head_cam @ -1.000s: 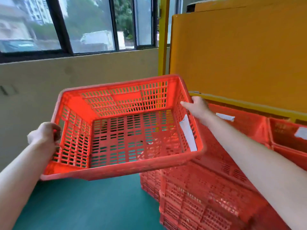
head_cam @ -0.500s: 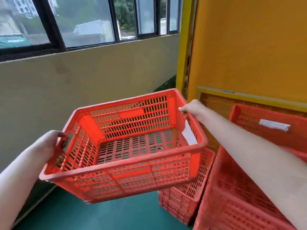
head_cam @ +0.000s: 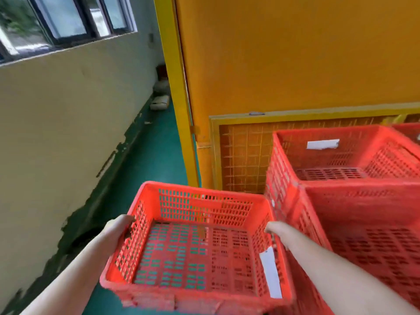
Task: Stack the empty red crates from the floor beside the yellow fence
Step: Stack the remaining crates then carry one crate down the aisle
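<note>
Between both hands, low over the green floor (head_cam: 159,155): empty red crate (head_cam: 193,246). Left hand (head_cam: 119,230) grips its left wall and right hand (head_cam: 276,231) grips its right rim. Stacked crates (head_cam: 354,223) stand just right, against the yellow fence (head_cam: 241,160). Advice: keep the crate level and square its corners before nesting.

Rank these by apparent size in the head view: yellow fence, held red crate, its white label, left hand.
1. yellow fence
2. held red crate
3. left hand and white label: these look about alike, so they are not ranked against each other.
</note>
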